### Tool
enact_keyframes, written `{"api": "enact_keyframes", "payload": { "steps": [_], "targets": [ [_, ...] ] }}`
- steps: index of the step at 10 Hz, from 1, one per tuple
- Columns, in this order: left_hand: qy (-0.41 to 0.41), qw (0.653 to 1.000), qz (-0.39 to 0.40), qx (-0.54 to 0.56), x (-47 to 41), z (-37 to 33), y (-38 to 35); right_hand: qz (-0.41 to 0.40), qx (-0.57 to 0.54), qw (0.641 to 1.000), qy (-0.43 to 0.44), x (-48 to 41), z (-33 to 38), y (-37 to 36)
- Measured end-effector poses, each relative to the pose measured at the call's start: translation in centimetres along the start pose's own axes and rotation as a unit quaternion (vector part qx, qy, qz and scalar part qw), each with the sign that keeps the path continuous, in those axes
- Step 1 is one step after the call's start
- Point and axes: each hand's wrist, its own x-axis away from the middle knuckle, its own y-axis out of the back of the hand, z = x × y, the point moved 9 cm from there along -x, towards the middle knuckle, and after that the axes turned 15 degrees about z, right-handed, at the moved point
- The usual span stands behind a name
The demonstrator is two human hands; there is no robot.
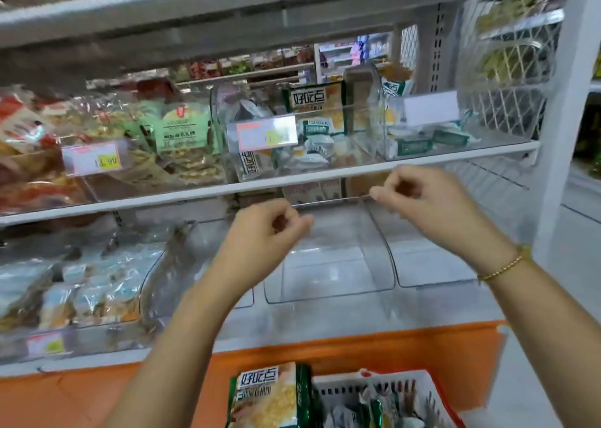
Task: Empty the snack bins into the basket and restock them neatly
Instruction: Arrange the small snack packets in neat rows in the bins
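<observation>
An empty clear bin (331,265) sits on the lower shelf straight ahead. My left hand (260,236) and my right hand (419,200) are curled at the two ends of its far top rim. The right fingertips pinch the rim's corner, while the left hand hides its own contact. Below, at the bottom right, a white basket (422,392) holds several snack packs. A yellow-and-green snack pack (270,395) stands at the basket's left side.
Another empty clear bin (432,265) stands to the right, and a bin of blue-wrapped packs (81,291) to the left. The upper shelf (162,196) carries clear bins full of snacks with price tags (263,135). An orange base panel (390,346) runs under the shelf.
</observation>
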Motion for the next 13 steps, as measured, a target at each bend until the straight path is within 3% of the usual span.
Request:
{"api": "enact_keyframes", "payload": {
  "steps": [1, 2, 3, 4, 5, 6, 7, 8, 9, 10, 11, 12, 13],
  "targets": [
    [-0.078, 0.993, -0.079, -0.037, -3.0, -3.9, 8.0, -0.056, 0.09, 0.992, 0.073, -4.7, 6.1, 5.5],
    [-0.051, 0.986, -0.073, -0.143, -7.4, -4.7, 12.4, -0.008, 0.162, 0.983, 0.087, -10.7, 9.0, 7.2],
    [0.039, 0.973, 0.069, -0.219, -11.8, -1.8, 13.0, 0.132, 0.152, 0.978, 0.057, -16.4, 9.1, 5.5],
    [0.119, 0.941, 0.208, -0.24, -13.2, 0.7, 12.0, 0.292, 0.135, 0.947, -0.017, -20.8, 7.2, 2.1],
    [0.141, 0.938, 0.224, -0.223, -14.9, 1.5, 12.6, 0.423, 0.156, 0.889, -0.085, -22.8, 5.3, -1.5],
    [0.156, 0.926, 0.287, -0.19, -16.2, 1.9, 12.1, 0.46, 0.228, 0.848, -0.131, -24.4, 3.2, -4.0],
    [0.163, 0.902, 0.359, -0.175, -17.0, 2.1, 11.3, 0.501, 0.229, 0.817, -0.169, -24.4, 2.7, -5.4],
    [0.163, 0.879, 0.407, -0.19, -17.6, 2.2, 10.6, 0.475, 0.3, 0.808, -0.18, -25.4, 2.4, -5.4],
    [0.165, 0.867, 0.412, -0.225, -18.3, 2.4, 10.3, 0.477, 0.329, 0.786, -0.214, -24.6, 2.6, -6.2],
    [0.159, 0.869, 0.406, -0.232, -18.7, 2.5, 10.2, 0.558, 0.277, 0.743, -0.245, -24.5, 1.2, -7.4],
    [0.135, 0.871, 0.398, -0.254, -19.0, 2.3, 10.0, 0.598, 0.234, 0.73, -0.235, -24.1, 1.1, -8.0],
    [0.115, 0.87, 0.396, -0.269, -19.1, 2.4, 9.9, 0.586, 0.198, 0.757, -0.211, -24.9, 1.9, -7.3],
    [0.111, 0.868, 0.406, -0.265, -19.2, 2.8, 9.6, 0.462, 0.209, 0.835, -0.214, -27.7, 2.1, -4.3]
  ]
}}
